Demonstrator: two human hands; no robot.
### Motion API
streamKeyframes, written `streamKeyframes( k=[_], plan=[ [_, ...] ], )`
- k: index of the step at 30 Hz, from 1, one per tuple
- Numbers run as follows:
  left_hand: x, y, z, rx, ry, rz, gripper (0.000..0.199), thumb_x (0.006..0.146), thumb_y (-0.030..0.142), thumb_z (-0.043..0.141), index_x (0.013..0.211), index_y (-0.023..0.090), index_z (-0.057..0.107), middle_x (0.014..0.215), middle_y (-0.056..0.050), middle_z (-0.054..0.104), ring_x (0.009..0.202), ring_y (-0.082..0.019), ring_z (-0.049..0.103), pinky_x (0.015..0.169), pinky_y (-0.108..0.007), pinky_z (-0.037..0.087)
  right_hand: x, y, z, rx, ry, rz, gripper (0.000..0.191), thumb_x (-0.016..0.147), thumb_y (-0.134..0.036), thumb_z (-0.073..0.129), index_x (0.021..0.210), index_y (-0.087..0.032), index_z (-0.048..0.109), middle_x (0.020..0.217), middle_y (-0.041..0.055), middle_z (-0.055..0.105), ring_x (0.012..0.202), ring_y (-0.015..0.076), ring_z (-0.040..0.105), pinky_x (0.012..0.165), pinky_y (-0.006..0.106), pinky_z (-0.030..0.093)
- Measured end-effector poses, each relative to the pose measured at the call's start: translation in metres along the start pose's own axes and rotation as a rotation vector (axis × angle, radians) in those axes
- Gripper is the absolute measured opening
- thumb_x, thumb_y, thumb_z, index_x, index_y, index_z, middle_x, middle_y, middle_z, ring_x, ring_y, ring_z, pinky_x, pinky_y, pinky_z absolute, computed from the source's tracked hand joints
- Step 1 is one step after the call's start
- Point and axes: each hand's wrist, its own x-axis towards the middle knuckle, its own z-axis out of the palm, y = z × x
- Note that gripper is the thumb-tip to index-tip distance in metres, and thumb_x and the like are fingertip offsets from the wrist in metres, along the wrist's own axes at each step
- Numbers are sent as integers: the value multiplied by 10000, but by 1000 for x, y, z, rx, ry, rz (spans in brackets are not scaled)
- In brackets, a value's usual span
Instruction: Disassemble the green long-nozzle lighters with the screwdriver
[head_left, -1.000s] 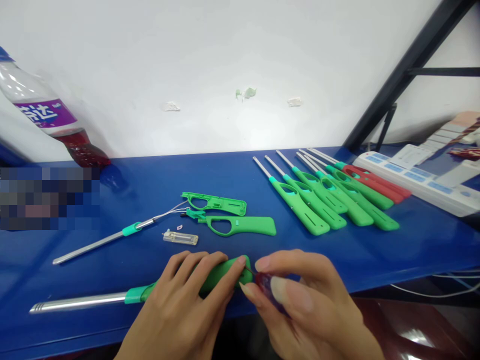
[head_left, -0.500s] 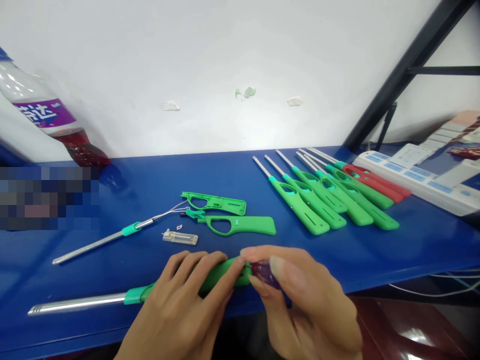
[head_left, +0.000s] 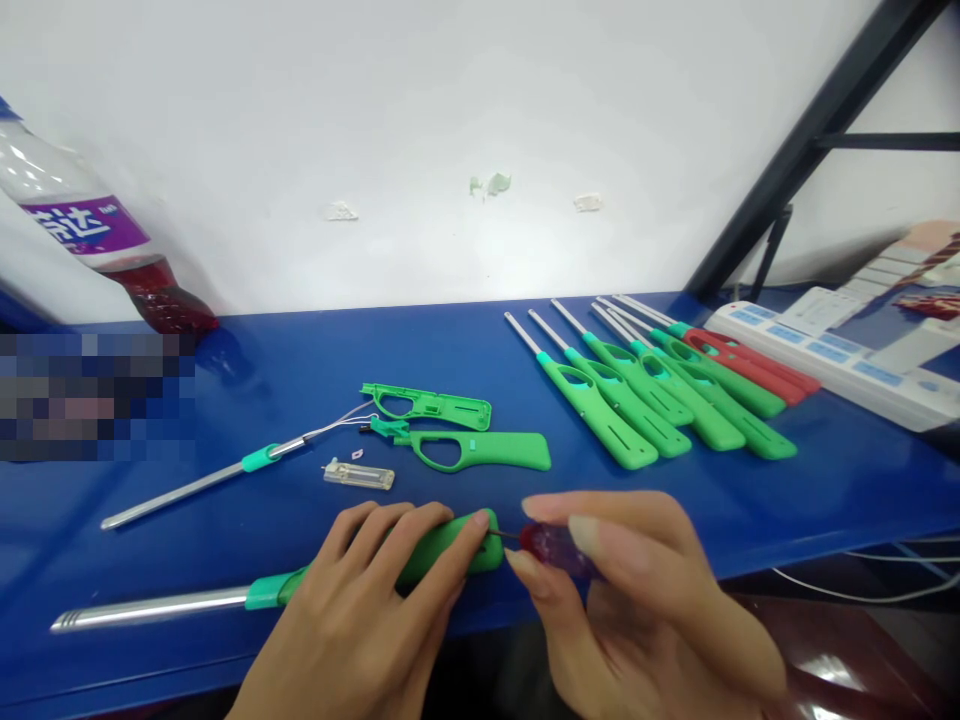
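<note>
Fingers [head_left: 626, 508] of the right hand [head_left: 652, 590] are pinched around a screwdriver [head_left: 553, 549] – its shaft pointed at a green lighter [head_left: 431, 553] held under the left hand's [head_left: 352, 600] slightly parted fingers.

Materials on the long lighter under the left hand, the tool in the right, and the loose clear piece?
Green handle: probably moulded plastic; satin, evenly coloured.
Tube: likely metal; bright silvery reflections.
Tool grip: apparently translucent red-purple plastic; glossy highlights.
Tool shaft: looks like metal, thin and greyish; finish too small to judge.
Clear piece: seemingly plastic; see-through, shiny.
</note>
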Motion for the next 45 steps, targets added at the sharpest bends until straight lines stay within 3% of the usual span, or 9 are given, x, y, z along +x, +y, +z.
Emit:
streamKeyframes(
  k=[2, 6, 9, 13, 18, 28, 34, 45],
  plan=[
    [-1, 0, 0, 2, 3, -5, 525, 960, 94, 519, 1473, 203, 532, 1197, -102, 667, 1052, -262, 583, 919, -455, 476, 1, 1, -1, 45, -95, 7, 688, 869, -15, 672, 1469, -323, 541, 1115, -6, 776, 862, 152, 764, 639, 260, 648],
    [-1, 0, 1, 10, 10, 1, 528, 951, 92, 529, 1468, 195, 536, 1189, -110, 676, 1033, -268, 599, 903, -454, 483, 1, 1, -1, 85, -150, 17, 717, 867, 41, 589, 1499, -288, 504, 1199, 13, 767, 938, 148, 769, 688, 248, 648],
    [0, 0, 0, 13, 12, 2, 519, 962, 102, 512, 1472, 198, 528, 1192, -108, 683, 1032, -268, 610, 903, -452, 489, 0, 0, 1, 43, -110, -17, 638, 864, 23, 594, 1426, -278, 575, 1122, 11, 787, 900, 173, 781, 662, 276, 657],
    [1, 0, 0, 14, 33, 4, 516, 966, 103, 504, 1472, 202, 527, 1202, -103, 688, 1044, -266, 612, 917, -456, 483, -2, -1, 0, -72, -87, -37, 408, 840, -84, 700, 1179, -313, 704, 998, -11, 789, 765, 181, 769, 587, 294, 645],
    [-1, 0, 0, 19, 15, 9, 526, 954, 89, 512, 1469, 191, 532, 1199, -108, 687, 1035, -266, 615, 909, -461, 491, -1, 0, 1, -64, -57, -9, 396, 850, -25, 661, 1152, -278, 704, 999, 1, 783, 734, 153, 751, 601, 287, 634],
    [1, 0, 1, 8, 2, -5, 528, 952, 93, 517, 1469, 200, 538, 1195, -105, 673, 1042, -268, 608, 914, -460, 484, 0, -2, 3, -38, -42, 34, 506, 855, -1, 631, 1260, -302, 670, 997, 17, 799, 725, 176, 760, 519, 296, 617],
    [-2, 1, 0, -11, -17, -11, 532, 958, 91, 527, 1478, 204, 529, 1219, -105, 649, 1072, -270, 571, 938, -471, 463, -1, -3, 2, -27, -53, 34, 510, 839, 24, 649, 1255, -270, 661, 1041, 1, 790, 799, 149, 767, 591, 270, 622],
    [-3, 0, 0, -11, -17, 4, 557, 951, 77, 523, 1496, 188, 503, 1225, -114, 647, 1073, -274, 569, 936, -477, 461, 1, -3, 6, 32, -25, 35, 558, 833, 23, 665, 1310, -266, 650, 1011, 7, 773, 772, 162, 757, 582, 291, 603]
  ],
)
